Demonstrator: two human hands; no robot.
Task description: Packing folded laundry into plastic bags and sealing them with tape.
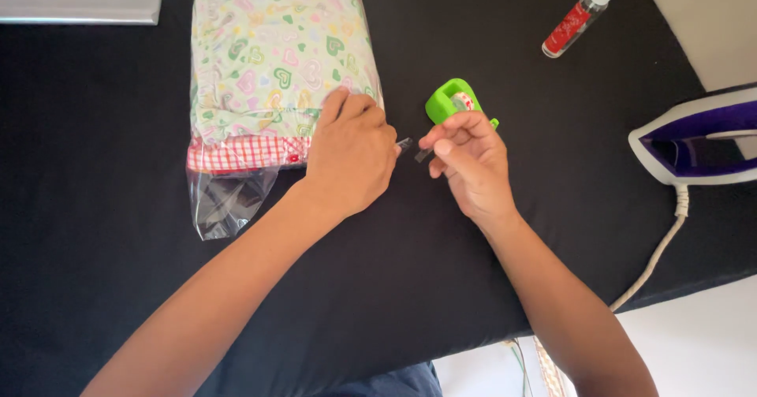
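Between my 2 hands, a short strip of clear tape [412,148] stretches over the black surface [489,287]. My right hand [467,160] pinches 1 end, w/ the green tape dispenser [449,100] just behind it. My left hand [351,156], fingers curled, pinches the other end & rests on the bagged heart-print fabric [272,58]. Iron [698,137] & spray bottle [582,14] sit far right.

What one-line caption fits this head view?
Two hands stretch clear tape from a green dispenser beside a bagged heart-print garment.

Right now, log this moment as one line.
left hand: pinching clear tape strip, resting on bagged fabric | right hand: holding strip's other end by green tape dispenser | surface: black cloth
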